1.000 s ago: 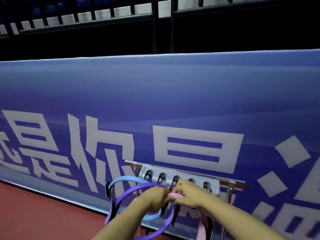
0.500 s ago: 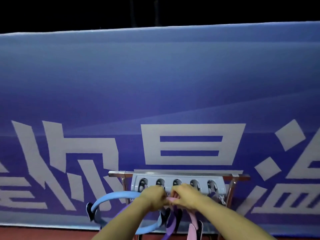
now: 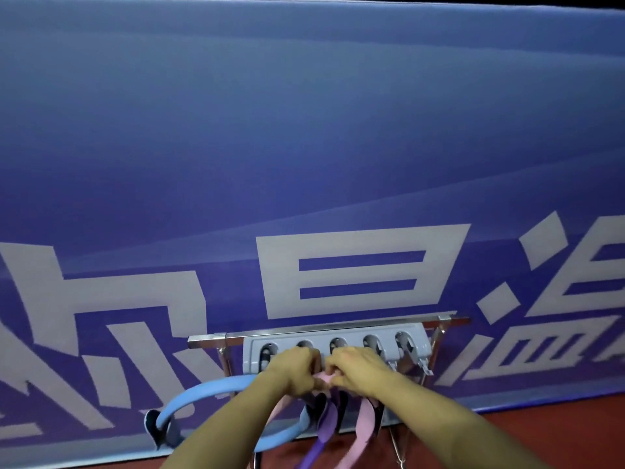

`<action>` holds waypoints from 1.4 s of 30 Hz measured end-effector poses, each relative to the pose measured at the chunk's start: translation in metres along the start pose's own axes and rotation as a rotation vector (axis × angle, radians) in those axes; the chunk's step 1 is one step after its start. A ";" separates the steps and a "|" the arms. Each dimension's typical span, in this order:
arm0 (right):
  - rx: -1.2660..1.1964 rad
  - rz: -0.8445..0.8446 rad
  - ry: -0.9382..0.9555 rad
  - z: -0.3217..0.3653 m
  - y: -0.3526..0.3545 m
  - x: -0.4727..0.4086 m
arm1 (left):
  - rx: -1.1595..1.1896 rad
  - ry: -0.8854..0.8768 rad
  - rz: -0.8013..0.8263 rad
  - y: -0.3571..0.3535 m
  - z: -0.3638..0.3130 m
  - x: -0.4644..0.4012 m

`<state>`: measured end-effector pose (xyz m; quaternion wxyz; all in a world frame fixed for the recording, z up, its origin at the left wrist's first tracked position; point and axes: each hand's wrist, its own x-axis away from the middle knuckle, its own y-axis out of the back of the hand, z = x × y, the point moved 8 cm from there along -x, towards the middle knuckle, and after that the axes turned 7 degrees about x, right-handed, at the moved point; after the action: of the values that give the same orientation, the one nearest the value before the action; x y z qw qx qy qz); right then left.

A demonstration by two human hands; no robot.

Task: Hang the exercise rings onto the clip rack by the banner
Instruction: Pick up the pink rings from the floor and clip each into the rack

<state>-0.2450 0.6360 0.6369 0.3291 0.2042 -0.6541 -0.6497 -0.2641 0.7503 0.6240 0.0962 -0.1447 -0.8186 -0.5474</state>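
A grey clip rack (image 3: 338,346) with several clips hangs on a metal rail in front of the blue banner (image 3: 304,147). My left hand (image 3: 296,370) and my right hand (image 3: 356,368) meet just below the middle clips, both closed on the top of a pink exercise ring (image 3: 323,379). The pink ring's sides hang down under my wrists. A light blue ring (image 3: 203,397) hangs to the left with dark pads on its sides. A purple ring (image 3: 324,431) hangs edge-on between them. How the blue and purple rings attach is hidden by my hands.
The rack's metal frame (image 3: 399,445) stands on the red floor (image 3: 541,431) against the banner. The two rightmost clips (image 3: 406,346) hold nothing. A dark strip runs above the banner's top edge.
The view has tilted down and moved closer to the rack. Both hands rose with the pink ring to just under the middle clips. The purple ring turned edge-on and hangs down.
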 end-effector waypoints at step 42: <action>-0.457 0.202 -0.190 -0.022 -0.028 0.027 | 0.092 -0.022 0.299 -0.017 -0.010 -0.005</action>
<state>-0.2534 0.5995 0.6123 0.3668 -0.0037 -0.5354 -0.7608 -0.2651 0.7343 0.6114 0.1740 -0.2665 -0.8131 -0.4874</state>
